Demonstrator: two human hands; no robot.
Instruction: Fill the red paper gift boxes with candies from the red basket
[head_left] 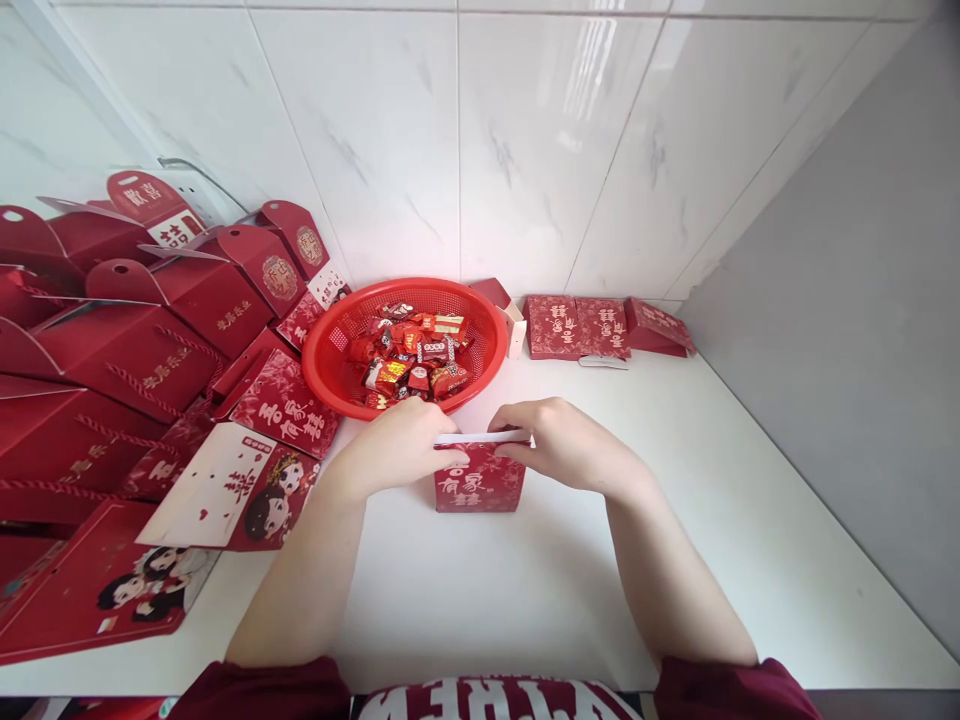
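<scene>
A small red gift box [480, 485] with pale lettering stands upright on the white table. My left hand [409, 445] grips its top edge at the left, thumb on the near face and fingers behind. At the right of the same edge, my right hand [559, 445] pinches the box in a like way. A white strip, the inside of a flap, shows between the hands along the top. The box's inside is hidden from me. Just behind my left hand sits a red plastic basket [319, 365] of wrapped candies [420, 350].
Many red gift boxes [172, 360] with cord handles crowd the left side. Flat printed boxes [551, 325] lie along the tiled wall [540, 130] at the back right. A grey panel [847, 330] bounds the right side of the white table [712, 560].
</scene>
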